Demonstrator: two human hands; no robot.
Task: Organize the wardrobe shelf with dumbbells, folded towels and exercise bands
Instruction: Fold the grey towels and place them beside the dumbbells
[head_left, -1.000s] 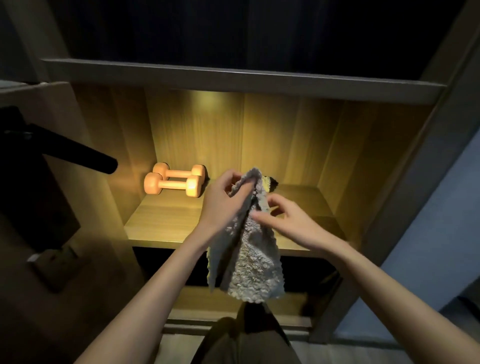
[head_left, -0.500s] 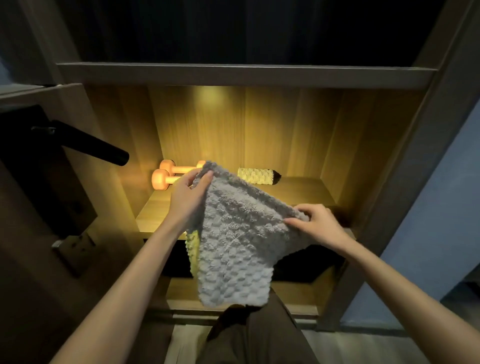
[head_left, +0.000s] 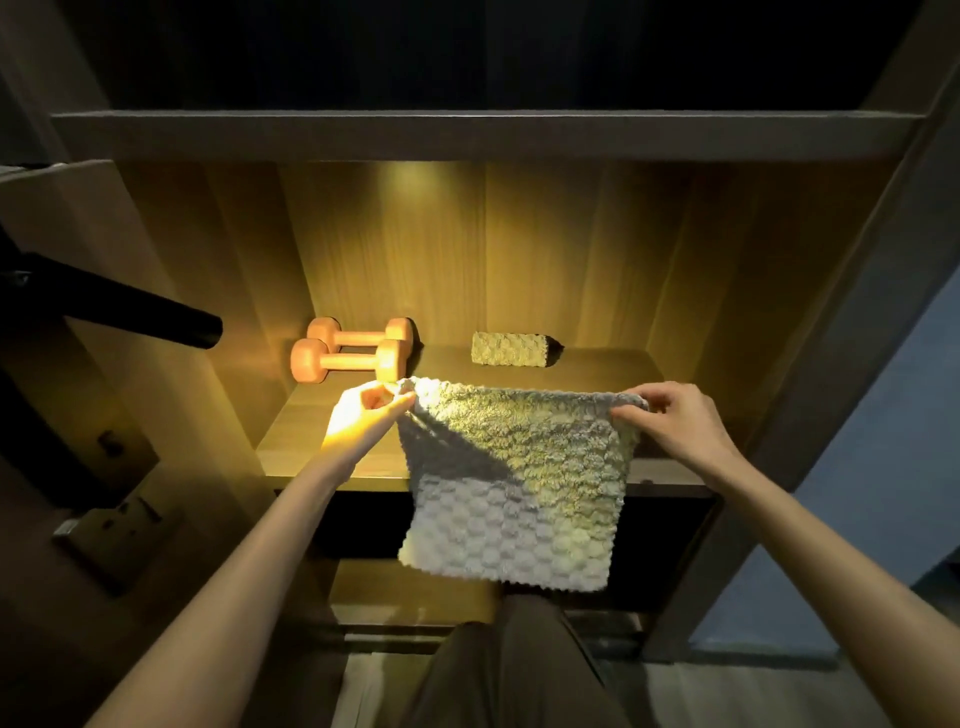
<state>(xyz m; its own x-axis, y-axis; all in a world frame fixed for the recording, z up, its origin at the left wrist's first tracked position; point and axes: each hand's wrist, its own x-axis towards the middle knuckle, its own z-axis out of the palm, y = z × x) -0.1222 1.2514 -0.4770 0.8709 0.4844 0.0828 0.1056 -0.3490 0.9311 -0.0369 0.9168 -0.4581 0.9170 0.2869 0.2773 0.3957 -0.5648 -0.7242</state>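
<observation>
The towel (head_left: 514, 488) hides part of the shelf (head_left: 311, 431) front; left hand (head_left: 366, 415) and right hand (head_left: 675, 421) pinch its top corners. On the shelf: dumbbells (head_left: 353, 354), rolled towel (head_left: 511, 349).

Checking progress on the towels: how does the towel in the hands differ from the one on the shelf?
The held towel hangs spread flat, pinched at its top corners by the left hand and right hand; the shelf towel lies bundled, untouched. The held towel is off the shelf; the shelf towel rests at its back. Both look nubby.

Nubbly terry-cloth towel (head_left: 514, 488), wood-grain shelf (head_left: 311, 441), smooth matt dumbbells (head_left: 353, 353)
</observation>
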